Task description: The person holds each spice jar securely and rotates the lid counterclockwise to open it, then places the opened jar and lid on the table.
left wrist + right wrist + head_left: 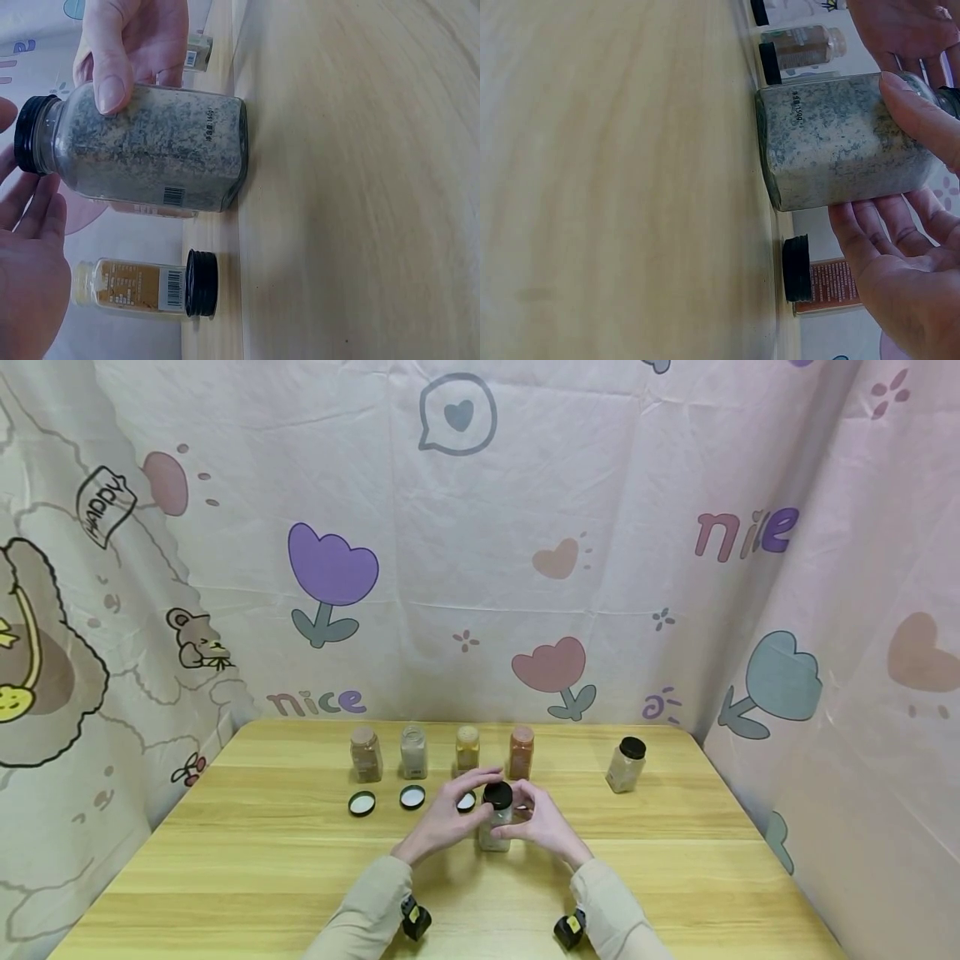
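Both hands are at a clear seasoning jar (150,150) of pale, grey-green speckled grains, near the table's middle. It is upright, its base right at the tabletop. My right hand (547,827) grips the jar's body, thumb on the near side and fingers on the far side. My left hand (450,814) arches around the black lid (498,793) at the jar's top, thumb at its front and fingertips behind it. That lid sits on the jar's neck. Beyond the hands stand a yellow-filled jar (467,750) and a red-brown-filled jar (521,753), both without lids.
Farther left stand two more lidless jars, one brown-filled (366,756) and one pale (413,753). Loose lids (362,803) lie before the row, one partly behind my left hand. A black-lidded jar (627,766) stands at the right. Printed cloth (450,668) hangs behind the wooden table (247,860).
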### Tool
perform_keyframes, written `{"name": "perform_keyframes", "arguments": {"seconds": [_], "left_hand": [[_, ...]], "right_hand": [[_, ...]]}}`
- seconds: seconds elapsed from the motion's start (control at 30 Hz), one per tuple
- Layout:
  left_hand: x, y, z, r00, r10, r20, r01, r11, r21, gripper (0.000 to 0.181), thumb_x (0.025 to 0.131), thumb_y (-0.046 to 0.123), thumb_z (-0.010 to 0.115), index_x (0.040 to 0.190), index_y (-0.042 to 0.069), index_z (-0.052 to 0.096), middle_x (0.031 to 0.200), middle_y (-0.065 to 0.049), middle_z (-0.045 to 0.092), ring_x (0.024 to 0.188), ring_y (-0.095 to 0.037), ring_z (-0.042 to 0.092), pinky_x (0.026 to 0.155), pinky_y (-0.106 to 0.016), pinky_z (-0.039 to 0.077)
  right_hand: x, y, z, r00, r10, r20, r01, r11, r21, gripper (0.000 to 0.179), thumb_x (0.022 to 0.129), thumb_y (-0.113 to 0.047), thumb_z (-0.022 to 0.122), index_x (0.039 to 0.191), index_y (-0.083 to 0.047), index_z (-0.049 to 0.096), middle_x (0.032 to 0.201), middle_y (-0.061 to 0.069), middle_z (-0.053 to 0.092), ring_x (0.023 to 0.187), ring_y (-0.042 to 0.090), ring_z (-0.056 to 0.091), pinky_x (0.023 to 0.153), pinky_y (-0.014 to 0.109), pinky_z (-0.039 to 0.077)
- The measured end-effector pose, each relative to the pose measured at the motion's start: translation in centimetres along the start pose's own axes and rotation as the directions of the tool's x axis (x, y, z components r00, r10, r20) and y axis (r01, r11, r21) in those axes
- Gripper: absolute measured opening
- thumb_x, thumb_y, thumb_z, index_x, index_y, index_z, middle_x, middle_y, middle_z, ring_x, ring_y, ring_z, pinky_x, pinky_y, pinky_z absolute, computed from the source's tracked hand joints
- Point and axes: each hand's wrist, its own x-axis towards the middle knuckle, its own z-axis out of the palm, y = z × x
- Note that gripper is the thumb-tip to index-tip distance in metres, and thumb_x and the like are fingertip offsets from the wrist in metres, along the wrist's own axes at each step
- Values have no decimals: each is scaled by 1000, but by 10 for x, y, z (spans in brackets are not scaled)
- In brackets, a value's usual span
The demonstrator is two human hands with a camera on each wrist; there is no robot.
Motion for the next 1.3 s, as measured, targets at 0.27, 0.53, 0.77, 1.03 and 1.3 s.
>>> {"name": "perform_keyframes", "arguments": {"seconds": [0.27,0.53,0.77,1.03,1.3], "left_hand": [[1,-4,2,1000,-2,19,2,1000,-11,43,88,-7,63,129,7,66,137,-17,64,129,-36,60,110,-52,50],[0,-5,2,999,31,-14,-31,999,22,39,88,-1,71,126,7,68,131,-14,67,121,-34,63,103,-50,56],[-1,-7,3,996,81,-31,-80,996,41,37,90,6,73,126,4,67,131,-19,64,121,-36,61,103,-44,56],[-2,-6,2,999,49,2,-49,999,-2,42,90,-1,65,132,5,63,143,-21,58,134,-40,54,115,-30,46],[-1,-4,3,1000,14,22,-13,1000,-23,44,86,-8,61,129,3,65,140,-17,63,132,-35,57,114,-24,44]], "right_hand": [[1,1,0,1000,-12,-1,12,1000,7,55,74,-4,88,121,-1,58,113,10,66,97,11,63,93,23,56],[0,0,0,1000,4,2,-4,1000,7,53,74,-5,87,118,-1,58,112,9,65,98,14,62,92,20,55],[0,0,-1,1000,-7,7,7,1000,6,52,75,-5,87,118,0,58,111,9,65,97,14,62,92,20,55],[0,1,0,1000,-6,4,6,1000,1,54,75,-6,87,120,-1,58,113,9,65,99,14,63,93,21,55],[-1,0,0,1000,-10,1,10,1000,12,54,74,-5,87,120,-1,58,113,10,65,97,13,62,91,21,55]]}}
